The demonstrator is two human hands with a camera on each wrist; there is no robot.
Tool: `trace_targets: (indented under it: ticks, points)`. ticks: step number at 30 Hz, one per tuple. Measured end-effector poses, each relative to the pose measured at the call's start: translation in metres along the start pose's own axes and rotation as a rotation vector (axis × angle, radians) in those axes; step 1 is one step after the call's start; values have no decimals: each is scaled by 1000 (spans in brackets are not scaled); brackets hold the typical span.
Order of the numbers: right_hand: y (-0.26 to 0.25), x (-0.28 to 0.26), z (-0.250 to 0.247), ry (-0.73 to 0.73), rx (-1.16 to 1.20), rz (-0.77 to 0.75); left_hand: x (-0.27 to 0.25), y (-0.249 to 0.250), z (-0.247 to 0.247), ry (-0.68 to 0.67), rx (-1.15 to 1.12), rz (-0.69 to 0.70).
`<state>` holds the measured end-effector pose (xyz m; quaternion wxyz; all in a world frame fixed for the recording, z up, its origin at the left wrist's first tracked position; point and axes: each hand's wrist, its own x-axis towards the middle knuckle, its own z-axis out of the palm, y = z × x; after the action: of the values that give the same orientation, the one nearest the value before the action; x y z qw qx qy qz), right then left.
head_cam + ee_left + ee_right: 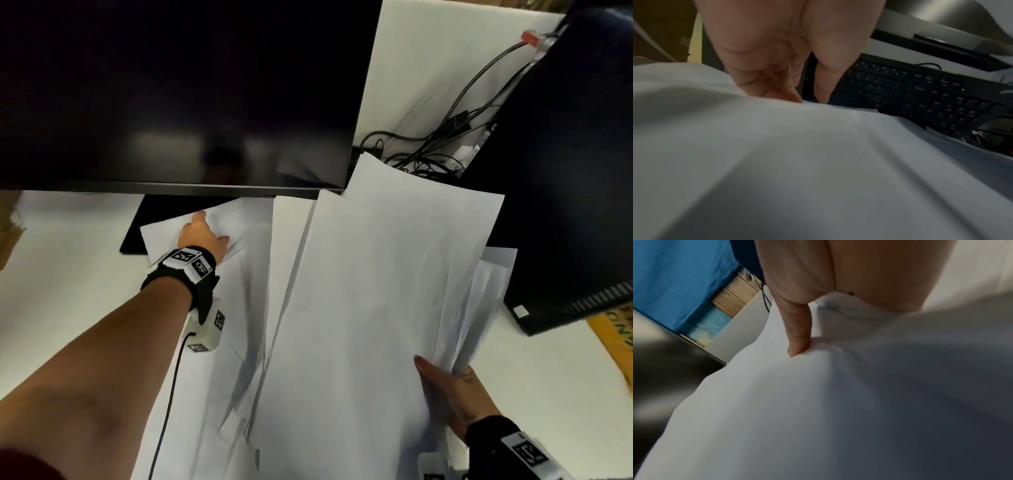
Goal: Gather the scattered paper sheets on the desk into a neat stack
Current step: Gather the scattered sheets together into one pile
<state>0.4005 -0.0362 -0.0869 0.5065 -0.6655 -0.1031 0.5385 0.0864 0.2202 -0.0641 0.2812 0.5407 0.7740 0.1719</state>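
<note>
Just beyond your left fingers (pixel 200 216) the monitor (pixel 178 96) hangs low over the counter (pixel 68 281), leaving only a shallow gap, and the keyboard (pixel 920 97) fills the room under it. Left of those fingers the counter lies open. Ahead of your right fingers (pixel 424 368) the sheets (pixel 376 291) cover the surface; to their right a black case (pixel 565 188) blocks the way, with tangled cables (pixel 442 144) beyond the sheets.
</note>
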Motion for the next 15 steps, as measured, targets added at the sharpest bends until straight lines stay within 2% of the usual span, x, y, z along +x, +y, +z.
trace_targets:
  ticks: [4, 9, 12, 15]
  points:
    - [-1, 0, 0, 4, -30, -8, -3, -2, -1, -34, 152, -21]
    - [0, 0, -1, -24, -12, -6, 1, 5, -6, -17, 381, 77]
    - [-2, 0, -1, -23, -14, -8, 12, 4, -6, -69, 343, 129]
    - [-4, -2, 1, -24, -10, -14, 11, -1, -11, -91, 221, 75]
